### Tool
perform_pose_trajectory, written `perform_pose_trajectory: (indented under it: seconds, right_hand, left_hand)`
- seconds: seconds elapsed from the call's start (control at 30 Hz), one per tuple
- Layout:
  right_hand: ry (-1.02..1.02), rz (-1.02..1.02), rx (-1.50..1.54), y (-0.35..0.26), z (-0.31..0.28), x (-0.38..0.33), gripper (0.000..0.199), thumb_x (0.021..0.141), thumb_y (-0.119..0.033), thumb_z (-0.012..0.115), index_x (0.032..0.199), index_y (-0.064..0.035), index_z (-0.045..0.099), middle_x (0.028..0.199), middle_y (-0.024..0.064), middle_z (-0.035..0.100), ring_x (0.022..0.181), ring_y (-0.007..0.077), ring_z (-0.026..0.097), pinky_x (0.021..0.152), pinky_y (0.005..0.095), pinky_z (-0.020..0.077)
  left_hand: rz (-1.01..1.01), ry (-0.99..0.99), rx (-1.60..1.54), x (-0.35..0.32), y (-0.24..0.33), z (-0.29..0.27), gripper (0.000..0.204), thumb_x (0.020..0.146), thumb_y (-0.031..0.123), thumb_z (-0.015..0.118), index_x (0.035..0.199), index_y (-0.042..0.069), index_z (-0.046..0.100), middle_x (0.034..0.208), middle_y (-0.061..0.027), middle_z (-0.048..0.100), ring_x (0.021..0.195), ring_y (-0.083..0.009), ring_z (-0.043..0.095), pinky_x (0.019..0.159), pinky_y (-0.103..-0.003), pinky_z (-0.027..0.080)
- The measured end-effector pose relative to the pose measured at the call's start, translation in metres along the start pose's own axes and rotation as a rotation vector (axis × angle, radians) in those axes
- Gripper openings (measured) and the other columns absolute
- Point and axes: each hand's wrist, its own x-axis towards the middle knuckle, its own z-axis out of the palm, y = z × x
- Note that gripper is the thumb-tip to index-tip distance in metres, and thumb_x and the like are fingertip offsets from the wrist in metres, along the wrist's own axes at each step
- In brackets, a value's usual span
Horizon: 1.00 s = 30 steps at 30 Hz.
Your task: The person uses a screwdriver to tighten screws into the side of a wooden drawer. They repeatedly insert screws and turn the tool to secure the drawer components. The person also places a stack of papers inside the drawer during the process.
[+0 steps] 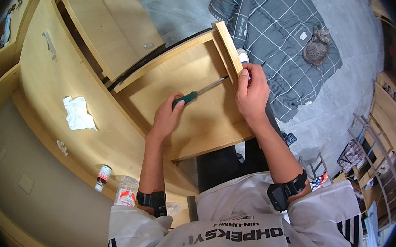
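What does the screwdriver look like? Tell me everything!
The screwdriver has a green handle, maybe plastic, and a thin, straight, metallic-looking shaft. The left hand grips the handle, covering part of it. It slants toward the picture's upper right, across the drawer, its tip near the drawer's front; I can't tell if they touch.

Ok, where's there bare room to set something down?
On the wooden desktop, between the grey handle and the crumpled white tissue. The drawer floor also looks bare between the left hand and right hand, though the screwdriver reaches over it. Crowded: the desktop's near end, with the small bottle and clear bottle beside the left forearm.
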Motion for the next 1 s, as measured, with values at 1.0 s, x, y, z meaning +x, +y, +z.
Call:
perform_pose_trajectory:
  seconds: [1.0]
  right_hand:
    - [-0.605,0.934,1.079,0.012,0.064,-0.049,0.029,0.101,-0.027,0.047,0.105,-0.0016,0.062,0.080,0.0023,0.062,0.061,0.0080,0.053,0.057,0.0220,0.0443]
  left_hand:
    - [-0.059,0.013,-0.239,0.027,-0.009,-0.008,0.032,0.102,0.035,0.046,0.088,0.007,0.054,0.070,0.0011,0.049,0.058,-0.0071,0.045,0.052,-0.023,0.037]
